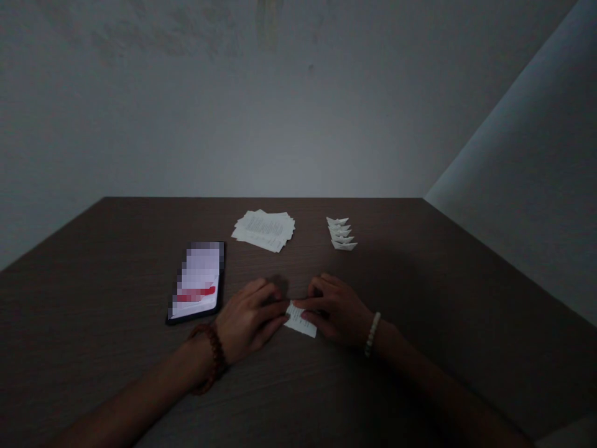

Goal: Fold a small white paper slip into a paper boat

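Note:
A small printed piece of paper [302, 325], partly folded, lies between my hands near the middle of the table. My left hand [254, 317] has its thumb and index finger closed on the paper's left edge. From the other side, my right hand [338, 308] pinches the paper at its upper right, covering that part. Beyond my right hand stands a row of several small folded paper boats [342, 233]. Farther back on the left is a loose pile of printed paper sheets [265, 229].
A phone [198, 280] with a lit, blurred screen lies to the left of my left hand. The dark wooden table [140, 373] ends at a grey wall [261, 137] behind. A pale slanted surface [522, 155] rises at the right.

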`<state>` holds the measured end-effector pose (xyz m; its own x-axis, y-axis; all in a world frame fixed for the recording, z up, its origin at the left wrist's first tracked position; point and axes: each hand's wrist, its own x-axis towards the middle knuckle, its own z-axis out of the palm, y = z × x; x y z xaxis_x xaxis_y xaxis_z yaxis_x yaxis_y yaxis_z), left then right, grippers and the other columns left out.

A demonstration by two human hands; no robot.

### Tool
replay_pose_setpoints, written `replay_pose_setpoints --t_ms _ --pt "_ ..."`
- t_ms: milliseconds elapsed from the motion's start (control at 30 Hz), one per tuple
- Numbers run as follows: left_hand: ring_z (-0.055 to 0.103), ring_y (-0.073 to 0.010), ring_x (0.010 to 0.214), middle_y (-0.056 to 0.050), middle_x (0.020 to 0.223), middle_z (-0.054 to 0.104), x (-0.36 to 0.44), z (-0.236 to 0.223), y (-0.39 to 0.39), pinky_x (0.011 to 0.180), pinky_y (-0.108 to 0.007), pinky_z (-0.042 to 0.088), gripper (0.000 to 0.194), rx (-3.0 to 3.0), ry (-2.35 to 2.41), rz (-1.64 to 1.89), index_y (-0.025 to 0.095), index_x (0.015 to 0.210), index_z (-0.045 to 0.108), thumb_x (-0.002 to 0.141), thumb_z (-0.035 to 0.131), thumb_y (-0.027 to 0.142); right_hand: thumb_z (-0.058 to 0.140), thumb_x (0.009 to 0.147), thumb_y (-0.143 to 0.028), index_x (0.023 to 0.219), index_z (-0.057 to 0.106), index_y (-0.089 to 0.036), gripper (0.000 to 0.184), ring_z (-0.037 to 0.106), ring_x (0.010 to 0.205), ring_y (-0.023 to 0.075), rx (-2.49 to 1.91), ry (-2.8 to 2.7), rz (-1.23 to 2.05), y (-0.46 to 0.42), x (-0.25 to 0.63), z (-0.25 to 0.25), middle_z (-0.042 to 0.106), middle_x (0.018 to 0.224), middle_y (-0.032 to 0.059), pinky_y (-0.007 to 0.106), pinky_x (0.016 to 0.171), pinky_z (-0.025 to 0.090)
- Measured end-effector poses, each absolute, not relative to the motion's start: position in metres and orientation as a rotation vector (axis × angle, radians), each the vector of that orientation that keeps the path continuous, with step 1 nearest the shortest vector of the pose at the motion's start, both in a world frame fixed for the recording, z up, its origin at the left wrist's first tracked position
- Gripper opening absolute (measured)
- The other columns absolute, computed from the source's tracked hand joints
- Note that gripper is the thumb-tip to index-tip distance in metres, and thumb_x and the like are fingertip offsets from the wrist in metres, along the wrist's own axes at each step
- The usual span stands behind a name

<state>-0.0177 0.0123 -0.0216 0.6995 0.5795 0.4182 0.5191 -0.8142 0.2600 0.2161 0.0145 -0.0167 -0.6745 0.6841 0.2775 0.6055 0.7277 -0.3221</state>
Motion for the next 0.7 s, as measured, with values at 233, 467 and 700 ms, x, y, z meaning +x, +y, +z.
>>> replay_pose_setpoints --t_ms 233,467,700 --pt "0.048 -0.0230 0.090 -0.008 0.099 0.054 -0.0174 -0.0175 0.0111 0.077 -0.040 0.044 0.020 2.773 0.982 0.665 0.022 0.100 0.067 0.088 0.054 0.029 0.063 0.085 -0.031 0.096 0.070 -0.026 0.014 0.044 0.083 0.0178 -0.985 -2.515 0.278 0.0140 0.2158 -0.0188 0.053 0.086 0.0034 0.032 0.075 0.037" --pt "0.047 -0.0252 0.095 -0.010 0.107 0.052 -0.0179 -0.0180 0.0098 0.080 -0.043 0.043 0.022 2.808 1.026 0.624 0.022 0.103 0.067 0.087 0.053 0.030 0.060 0.087 -0.030 0.098 0.069 -0.026 0.015 0.045 0.084 0.0182 -0.973 -2.547 0.202 0.0133 0.2160 -0.0177 0.055 0.087 0.0037 0.032 0.074 0.038" --pt "0.047 -0.0253 0.092 -0.009 0.101 0.052 -0.0166 -0.0143 0.0096 0.077 -0.042 0.043 0.023 2.862 1.050 0.552 0.023 0.103 0.067 0.088 0.051 0.032 0.052 0.091 -0.021 0.097 0.067 -0.021 0.016 0.050 0.086 0.0179 -0.773 -2.618 0.108 0.0107 0.2164 -0.0208 0.066 0.102 0.0039 0.032 0.078 0.042"
